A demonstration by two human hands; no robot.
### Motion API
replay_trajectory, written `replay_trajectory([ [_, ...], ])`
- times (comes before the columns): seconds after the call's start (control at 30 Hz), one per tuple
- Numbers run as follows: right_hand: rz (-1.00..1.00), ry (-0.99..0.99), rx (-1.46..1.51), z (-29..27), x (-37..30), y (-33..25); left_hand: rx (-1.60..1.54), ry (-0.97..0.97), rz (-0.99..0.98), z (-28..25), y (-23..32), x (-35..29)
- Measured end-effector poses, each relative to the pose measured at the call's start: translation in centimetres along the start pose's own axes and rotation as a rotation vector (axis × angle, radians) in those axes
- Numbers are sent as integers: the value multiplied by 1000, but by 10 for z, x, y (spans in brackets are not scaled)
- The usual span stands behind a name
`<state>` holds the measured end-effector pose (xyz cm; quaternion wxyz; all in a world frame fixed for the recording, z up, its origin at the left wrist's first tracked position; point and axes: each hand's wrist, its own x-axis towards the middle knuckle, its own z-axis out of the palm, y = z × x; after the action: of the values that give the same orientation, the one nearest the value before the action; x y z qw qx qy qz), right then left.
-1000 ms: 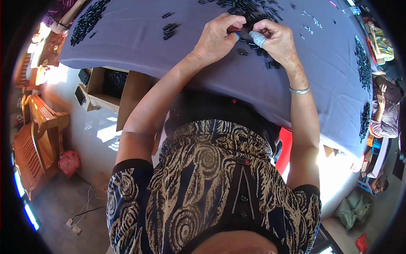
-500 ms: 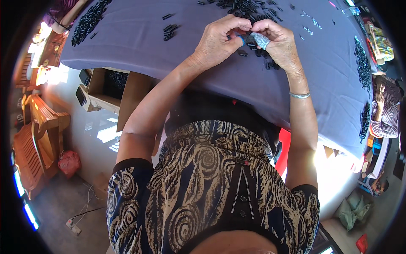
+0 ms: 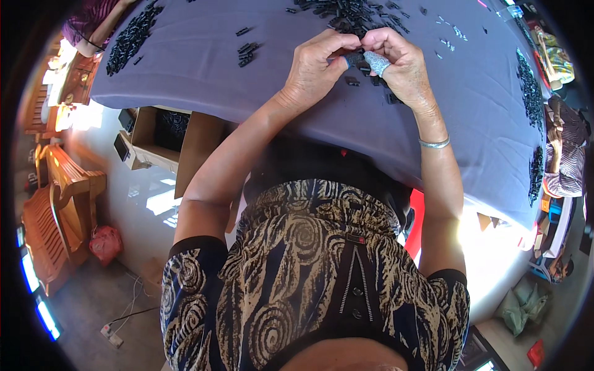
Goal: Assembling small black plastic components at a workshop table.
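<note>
Over the near side of the cloth-covered table, my left hand (image 3: 315, 67) and my right hand (image 3: 399, 69) meet fingertip to fingertip. Both are closed in a pinch; whatever they grip is too small and too hidden to make out. A dark wrap with a blue edge covers my left thumb, and a grey wrap (image 3: 376, 63) covers my right thumb. Just beyond my fingers spreads a pile of small black plastic pieces (image 3: 346, 13). A few loose black pieces (image 3: 352, 81) lie below my hands. A silver bangle (image 3: 435, 144) circles my right wrist.
Small groups of black pieces lie left on the purple-grey cloth (image 3: 185, 68), with larger heaps (image 3: 131, 38) at the far left and right edges. Small clear pieces (image 3: 458, 32) lie at right. An open cardboard box (image 3: 143, 137) stands below the table edge. Other people sit around the table.
My hands stay pinched together and have shifted slightly left. The whole view has tilted a little. At the right, another person's hands have moved slightly.
</note>
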<state>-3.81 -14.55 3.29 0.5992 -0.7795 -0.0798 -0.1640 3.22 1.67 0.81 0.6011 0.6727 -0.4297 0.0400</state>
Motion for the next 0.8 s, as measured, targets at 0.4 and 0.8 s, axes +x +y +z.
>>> replay_trajectory([
  [0.4,79,120,41,-2,1,1,14,7,50,2,-4,-1],
  [0.8,378,499,-675,-161,-20,31,-281,-4,-155,5,0,-3],
])
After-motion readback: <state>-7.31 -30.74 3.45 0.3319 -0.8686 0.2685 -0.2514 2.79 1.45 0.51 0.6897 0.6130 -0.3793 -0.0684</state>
